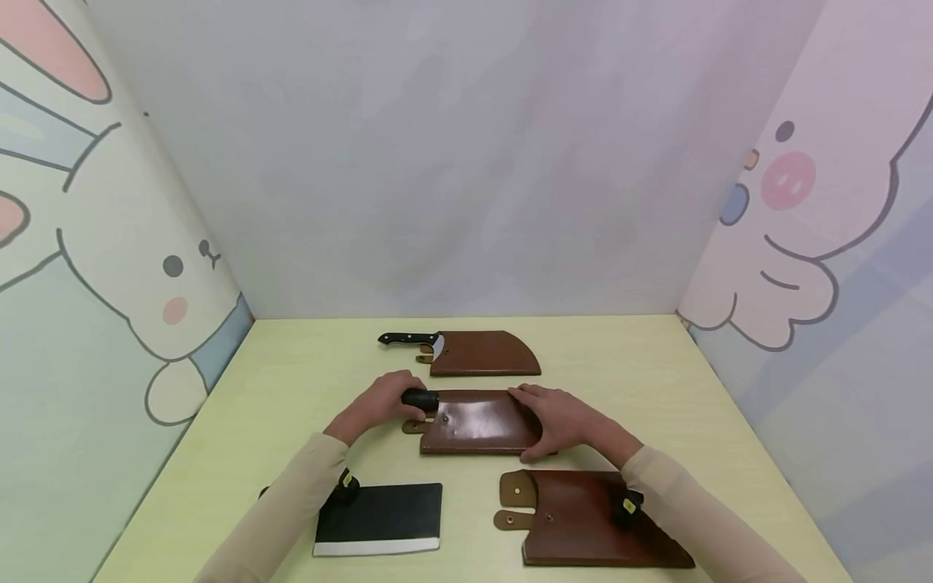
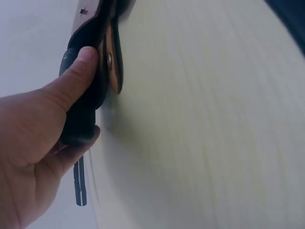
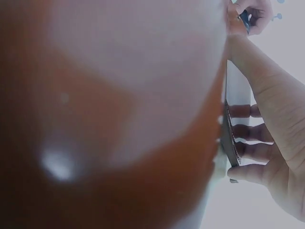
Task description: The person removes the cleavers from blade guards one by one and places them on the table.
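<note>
In the head view, a cleaver with a black handle (image 1: 419, 399) sits in a brown leather sheath (image 1: 474, 431) at mid-table. My left hand (image 1: 389, 397) grips the handle; the left wrist view shows my thumb (image 2: 78, 76) against one side of it, with fingers partly hidden behind. Across the sheath's right end, my right hand (image 1: 564, 417) holds on, fingers at the far edge and thumb at the near edge. Two small strap tabs stick out beside the handle, the nearer strap (image 1: 414, 427) showing a snap. The blade is hidden inside.
Behind lies another sheathed cleaver (image 1: 484, 352), black handle leftward. Nearer, an unsheathed dark cleaver blade (image 1: 386, 514) lies under my left forearm. A larger brown sheath (image 1: 576, 518) with unfastened straps lies partly under my right forearm. Printed walls (image 1: 466, 162) stand around the table.
</note>
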A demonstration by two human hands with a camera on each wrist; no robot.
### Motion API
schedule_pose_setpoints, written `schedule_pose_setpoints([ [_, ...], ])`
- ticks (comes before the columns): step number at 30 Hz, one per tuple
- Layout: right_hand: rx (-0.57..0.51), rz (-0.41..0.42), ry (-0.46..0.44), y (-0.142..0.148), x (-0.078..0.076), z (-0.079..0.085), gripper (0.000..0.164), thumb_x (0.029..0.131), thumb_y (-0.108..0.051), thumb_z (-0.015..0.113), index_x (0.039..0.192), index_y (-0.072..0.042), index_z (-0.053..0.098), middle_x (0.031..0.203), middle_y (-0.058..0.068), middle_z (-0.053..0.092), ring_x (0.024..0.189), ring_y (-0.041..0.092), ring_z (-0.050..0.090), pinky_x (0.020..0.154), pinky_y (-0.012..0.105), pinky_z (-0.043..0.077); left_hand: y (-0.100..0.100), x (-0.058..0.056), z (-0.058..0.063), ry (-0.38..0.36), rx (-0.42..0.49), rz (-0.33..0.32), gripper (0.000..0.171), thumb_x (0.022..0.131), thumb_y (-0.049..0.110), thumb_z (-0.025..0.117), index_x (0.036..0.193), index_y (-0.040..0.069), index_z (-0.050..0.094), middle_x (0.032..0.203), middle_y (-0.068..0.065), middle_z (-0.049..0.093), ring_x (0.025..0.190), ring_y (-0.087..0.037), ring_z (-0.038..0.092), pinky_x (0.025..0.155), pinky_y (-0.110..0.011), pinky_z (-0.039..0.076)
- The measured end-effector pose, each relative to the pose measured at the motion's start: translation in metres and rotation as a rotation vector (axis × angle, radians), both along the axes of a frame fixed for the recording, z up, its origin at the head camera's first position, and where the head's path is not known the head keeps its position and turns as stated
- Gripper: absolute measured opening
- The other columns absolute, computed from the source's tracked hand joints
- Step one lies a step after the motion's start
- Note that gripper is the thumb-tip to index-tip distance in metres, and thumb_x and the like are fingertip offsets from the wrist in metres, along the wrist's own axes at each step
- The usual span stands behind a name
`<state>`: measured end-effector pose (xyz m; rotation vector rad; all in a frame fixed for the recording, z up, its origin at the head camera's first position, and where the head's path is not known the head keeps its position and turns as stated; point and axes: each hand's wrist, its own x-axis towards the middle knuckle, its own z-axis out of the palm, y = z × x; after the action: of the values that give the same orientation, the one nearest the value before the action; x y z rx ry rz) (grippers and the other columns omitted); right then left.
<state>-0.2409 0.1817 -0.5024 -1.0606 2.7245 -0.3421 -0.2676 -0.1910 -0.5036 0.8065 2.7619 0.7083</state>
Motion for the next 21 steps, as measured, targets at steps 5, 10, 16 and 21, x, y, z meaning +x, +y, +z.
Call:
schedule_pose_setpoints([
  [5, -0.009, 0.009, 0.056, 0.001, 0.0, 0.007, 0.114, 0.069, -0.067, 0.084, 0.157, -0.008, 0.04, 0.153, 0.019, 0.047, 0.13, 0.038, 0.057, 0.102, 0.053, 0.048, -0.003, 0.002, -0.002, 0.026, 0.032, 0.0, 0.035, 0.085, 0.035, 0.084, 0.111, 0.014, 0.075, 0.094, 0.003, 0.06, 0.08, -0.013, 0.051, 0.072, -0.034, 0.044],
  [10, -0.042, 0.007, 0.077, 0.001, -0.002, 0.014, 0.115, 0.068, -0.067, 0.085, 0.157, -0.008, 0.041, 0.152, 0.021, 0.048, 0.127, 0.04, 0.058, 0.1, 0.055, 0.049, -0.005, 0.001, 0.0, 0.107, 0.071, 0.009, 0.031, 0.086, 0.034, 0.084, 0.11, 0.016, 0.077, 0.094, 0.004, 0.062, 0.08, -0.012, 0.053, 0.073, -0.035, 0.045],
  [16, -0.031, -0.02, 0.092, 0.002, -0.004, 0.023, 0.114, 0.069, -0.067, 0.084, 0.158, -0.012, 0.04, 0.156, 0.019, 0.045, 0.131, 0.04, 0.056, 0.101, 0.057, 0.048, -0.008, 0.002, 0.005, 0.171, 0.105, 0.036, 0.04, 0.081, 0.043, 0.086, 0.111, 0.017, 0.077, 0.097, 0.004, 0.063, 0.081, -0.01, 0.055, 0.072, -0.033, 0.047],
  [21, -0.054, -0.019, 0.088, 0.001, -0.003, 0.032, 0.113, 0.069, -0.065, 0.085, 0.158, -0.012, 0.039, 0.157, 0.018, 0.043, 0.133, 0.041, 0.053, 0.102, 0.06, 0.046, -0.011, 0.005, 0.013, 0.241, 0.139, 0.018, 0.04, 0.08, 0.045, 0.086, 0.109, 0.018, 0.079, 0.093, 0.006, 0.063, 0.077, -0.008, 0.054, 0.068, -0.03, 0.047],
])
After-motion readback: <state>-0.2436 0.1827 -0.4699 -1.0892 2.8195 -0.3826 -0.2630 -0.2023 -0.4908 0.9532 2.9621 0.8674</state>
